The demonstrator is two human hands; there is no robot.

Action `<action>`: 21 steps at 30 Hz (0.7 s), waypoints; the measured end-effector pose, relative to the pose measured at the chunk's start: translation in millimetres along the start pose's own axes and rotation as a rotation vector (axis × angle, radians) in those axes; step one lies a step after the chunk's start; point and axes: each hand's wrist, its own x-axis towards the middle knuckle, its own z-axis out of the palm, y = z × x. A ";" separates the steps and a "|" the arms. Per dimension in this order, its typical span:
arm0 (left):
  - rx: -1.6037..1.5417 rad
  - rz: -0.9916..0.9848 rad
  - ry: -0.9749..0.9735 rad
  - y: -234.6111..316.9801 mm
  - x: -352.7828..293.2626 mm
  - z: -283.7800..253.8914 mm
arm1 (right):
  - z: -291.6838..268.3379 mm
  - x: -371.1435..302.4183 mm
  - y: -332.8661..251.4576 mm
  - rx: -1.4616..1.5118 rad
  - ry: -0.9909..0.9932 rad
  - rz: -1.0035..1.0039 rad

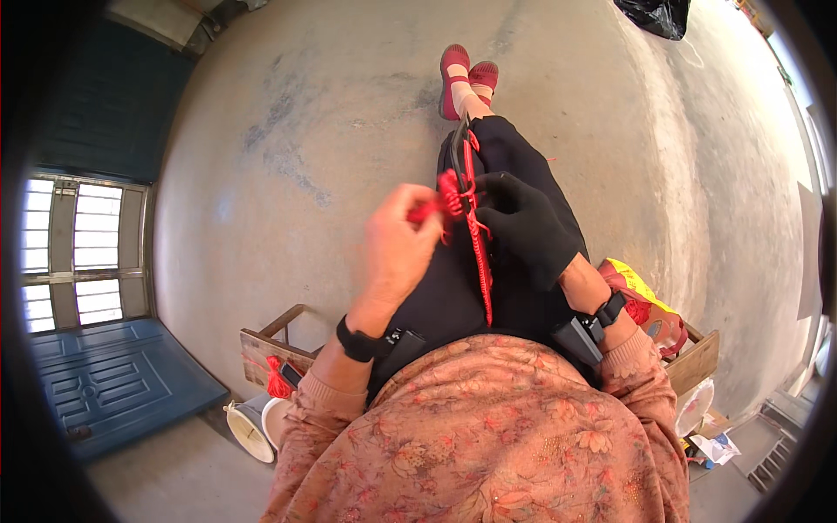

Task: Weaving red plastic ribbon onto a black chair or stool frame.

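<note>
Across my lap lies a long, narrow piece with a dark curved rim, wrapped along its length with red cord. My left hand, bare and slightly blurred, is closed around a small bundle of red cord just left of the piece. In a black glove, my right hand has its fingers curled at the piece's right side, gripping it near the cord loops. Its fingertips are partly hidden against the dark trousers.
A wooden bench is under me, with a bunch of red cord on its left end. To the right sits a red and yellow bag. Pale buckets stand at lower left. A black plastic bag lies on the far floor.
</note>
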 end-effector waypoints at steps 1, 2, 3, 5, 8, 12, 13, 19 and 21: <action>-0.149 -0.032 -0.125 -5.2 -1.4 7.4 | 1.0 0.6 2.7 -0.010 -0.016 0.000; -0.241 -0.024 -0.160 -8.6 -3.8 12.5 | 0.5 1.7 5.8 -0.019 -0.033 0.001; -0.312 -0.051 -0.215 -10.1 -5.5 15.9 | -1.4 2.3 9.1 0.040 -0.042 0.014; -0.351 0.025 -0.174 -9.1 -6.0 16.4 | -9.6 2.9 16.6 0.182 -0.075 -0.024; -0.302 0.099 -0.082 -3.0 -4.6 6.9 | -24.5 7.7 25.9 -0.149 0.084 -0.340; -0.572 -0.035 -0.315 4.0 -6.0 -17.7 | -54.6 8.4 6.6 0.733 0.166 0.117; -0.697 -0.125 -0.442 6.2 -7.3 -24.2 | -62.6 4.8 -6.3 0.841 0.137 0.114; -1.178 -0.107 -1.170 35.0 -19.5 -14.6 | -73.6 -79.0 -89.6 0.560 0.405 -0.111; -1.393 -0.129 -1.089 45.7 -23.9 -2.5 | -64.9 -103.3 -95.8 0.354 0.511 -0.253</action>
